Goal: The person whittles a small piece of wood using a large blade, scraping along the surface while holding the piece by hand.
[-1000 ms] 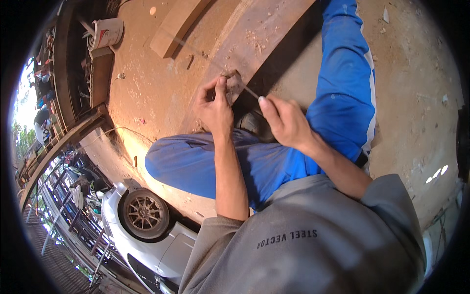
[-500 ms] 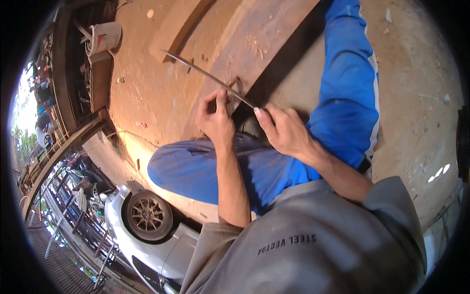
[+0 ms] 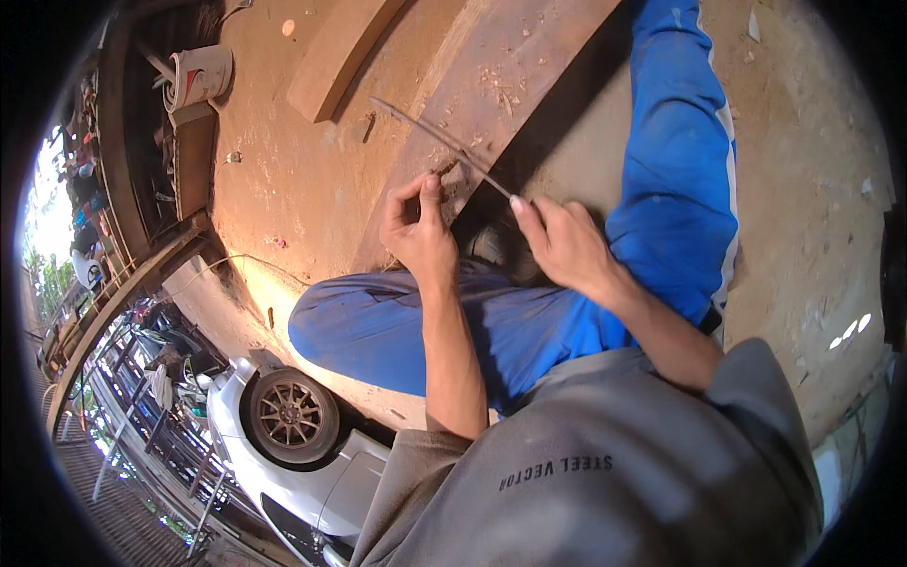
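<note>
Thin rod worked over a wooden plank

The right hand point(image 3: 567, 248) pinches the near end of a thin rod point(image 3: 436, 142) lying across the plank point(image 3: 529, 66); the left hand point(image 3: 420, 231) presses thumb and forefinger together beside it. A white-and-red bag point(image 3: 200, 76) sits far left, contents hidden.

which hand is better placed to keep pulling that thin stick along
Probably the right hand: its fingertips already pinch the thin stick at its near end. The left hand sits beside it, over the wooden plank.

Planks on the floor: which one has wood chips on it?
The wide plank under the thin rod, next to the blue trouser leg; the narrower plank further left looks bare.
</note>
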The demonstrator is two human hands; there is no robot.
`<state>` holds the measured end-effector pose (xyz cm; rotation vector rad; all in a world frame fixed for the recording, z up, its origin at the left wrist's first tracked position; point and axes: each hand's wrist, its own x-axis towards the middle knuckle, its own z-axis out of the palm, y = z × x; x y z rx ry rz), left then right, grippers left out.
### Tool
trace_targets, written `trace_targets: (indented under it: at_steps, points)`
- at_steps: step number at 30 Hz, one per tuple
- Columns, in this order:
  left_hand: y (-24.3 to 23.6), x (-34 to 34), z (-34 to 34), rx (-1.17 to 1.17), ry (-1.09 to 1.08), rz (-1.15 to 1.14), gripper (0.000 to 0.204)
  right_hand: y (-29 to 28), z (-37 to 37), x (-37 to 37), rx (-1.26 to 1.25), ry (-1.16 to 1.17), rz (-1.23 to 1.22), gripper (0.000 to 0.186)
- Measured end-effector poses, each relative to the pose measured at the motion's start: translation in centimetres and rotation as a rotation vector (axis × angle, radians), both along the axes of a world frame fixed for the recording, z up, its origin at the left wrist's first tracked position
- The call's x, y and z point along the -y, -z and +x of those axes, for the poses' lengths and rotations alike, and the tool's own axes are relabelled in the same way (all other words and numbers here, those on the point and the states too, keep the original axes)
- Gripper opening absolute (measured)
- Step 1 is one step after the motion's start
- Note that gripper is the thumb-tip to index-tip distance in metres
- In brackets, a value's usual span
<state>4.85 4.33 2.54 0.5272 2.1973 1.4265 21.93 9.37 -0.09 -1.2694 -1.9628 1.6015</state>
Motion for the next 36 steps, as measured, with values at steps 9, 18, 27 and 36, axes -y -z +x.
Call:
trace_targets:
  at_steps: [9,18,27,36]
  points:
    - [0.0,0.9,0.0,0.023,-0.024,0.034,0.011,-1.5,-0.3,-0.2,-0.053,0.004,-0.030,0.047]
    - [0.1,1.9,0.1,-0.049,0.010,-0.008,0.003,-3.2,-0.5,-0.3,-0.151,-0.012,-0.142,0.048]
    - [0.3,1.4,0.0,-0.231,0.064,0.054,0.005,-5.1,-1.0,-1.0,-0.168,-0.052,-0.217,0.046]
    - [0.1,0.6,0.5,-0.373,0.144,0.028,0.010,-4.4,-0.7,-0.7,-0.110,-0.041,-0.120,0.044]
